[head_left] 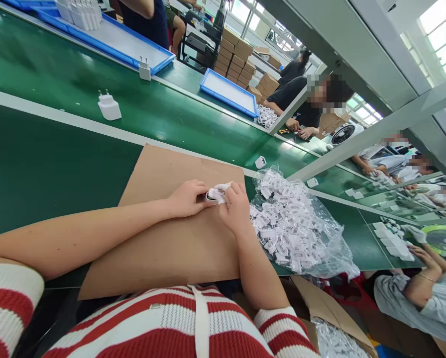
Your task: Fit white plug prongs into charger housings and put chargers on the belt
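Observation:
Over a brown cardboard sheet (163, 253), my left hand (188, 199) holds a white charger housing (211, 196) whose open end shows something green inside. My right hand (235, 208) is closed at the other side of the housing, its fingers pinching a small white piece (223, 188). The two hands nearly touch. Just right of my right hand, many white plastic parts (286, 219) lie heaped on a clear plastic bag (337, 238).
A green conveyor (163, 119) crosses beyond the cardboard, carrying a white plug adapter (109, 107) and other white pieces. Blue trays (228, 93) stand behind it. A metal frame post (331, 144) slants at right. Other people sit along the line.

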Action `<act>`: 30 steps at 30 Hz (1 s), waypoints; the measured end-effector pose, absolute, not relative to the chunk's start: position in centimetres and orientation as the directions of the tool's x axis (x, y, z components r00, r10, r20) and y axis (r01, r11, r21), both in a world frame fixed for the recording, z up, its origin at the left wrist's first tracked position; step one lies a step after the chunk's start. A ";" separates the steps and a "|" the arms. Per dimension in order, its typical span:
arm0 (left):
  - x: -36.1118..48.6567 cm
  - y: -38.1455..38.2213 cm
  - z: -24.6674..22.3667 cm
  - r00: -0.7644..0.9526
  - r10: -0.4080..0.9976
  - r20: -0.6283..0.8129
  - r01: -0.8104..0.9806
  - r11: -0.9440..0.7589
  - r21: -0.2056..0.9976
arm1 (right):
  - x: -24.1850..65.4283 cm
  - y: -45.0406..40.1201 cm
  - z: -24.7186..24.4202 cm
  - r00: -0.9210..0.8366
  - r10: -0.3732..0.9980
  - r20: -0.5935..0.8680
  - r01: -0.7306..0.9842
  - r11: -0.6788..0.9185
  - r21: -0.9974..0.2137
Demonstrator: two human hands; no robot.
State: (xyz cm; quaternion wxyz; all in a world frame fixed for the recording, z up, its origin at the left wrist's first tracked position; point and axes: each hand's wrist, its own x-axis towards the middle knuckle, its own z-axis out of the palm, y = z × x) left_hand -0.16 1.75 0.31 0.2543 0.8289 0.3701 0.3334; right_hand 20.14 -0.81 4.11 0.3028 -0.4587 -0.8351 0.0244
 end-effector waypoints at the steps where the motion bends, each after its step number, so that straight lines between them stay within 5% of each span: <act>1: -0.2 1.7 0.3 0.505 0.782 0.365 0.441 -0.597 0.670 | 20.1 -0.8 4.2 -0.423 0.784 0.454 0.770 0.575 -0.276; 9: -0.2 1.8 0.2 0.504 0.784 0.363 0.426 -0.591 0.686 | 19.8 0.0 4.9 -0.467 0.825 0.318 0.842 0.525 -0.124; 20: -0.2 2.1 0.2 0.510 0.793 0.334 0.417 -0.567 0.711 | 19.4 -0.3 5.6 -0.490 0.811 0.318 0.855 0.519 -0.005; 30: -0.7 2.3 0.5 0.503 0.824 0.263 0.414 -0.496 0.763 | 19.1 -0.1 4.4 -0.353 0.877 0.326 0.865 0.438 -0.243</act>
